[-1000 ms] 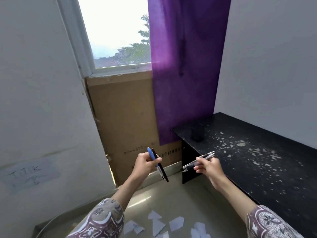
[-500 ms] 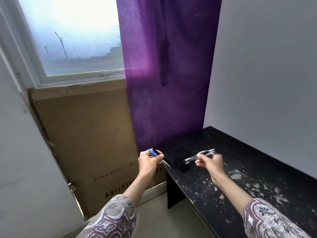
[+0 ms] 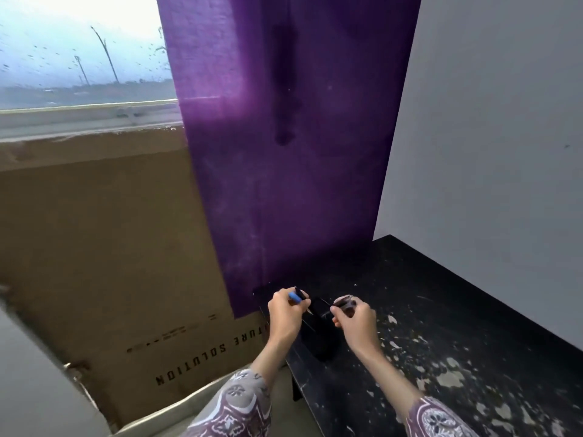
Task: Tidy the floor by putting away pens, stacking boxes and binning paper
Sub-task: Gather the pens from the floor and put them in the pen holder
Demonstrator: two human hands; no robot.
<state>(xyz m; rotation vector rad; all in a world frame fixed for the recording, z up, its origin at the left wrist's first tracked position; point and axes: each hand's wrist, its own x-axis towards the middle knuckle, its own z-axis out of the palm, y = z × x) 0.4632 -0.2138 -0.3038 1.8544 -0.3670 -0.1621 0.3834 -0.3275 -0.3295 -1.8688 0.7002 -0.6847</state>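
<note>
Between the two hands sits the black pen holder, right at the near corner of the black table, and both hands are closing in on its mouth. Left hand is wrapped round a blue-capped pen and a dark pen, tips slanting down toward the holder just beside its knuckles. Right hand grips a small bundle of pens, blurred, ends poking out over the rim. So the pens look gathered and nearly home, none visibly dropped in yet. Boxes and paper? Neither job can be judged from here: only a big cardboard box against the wall, beyond the left hand.
</note>
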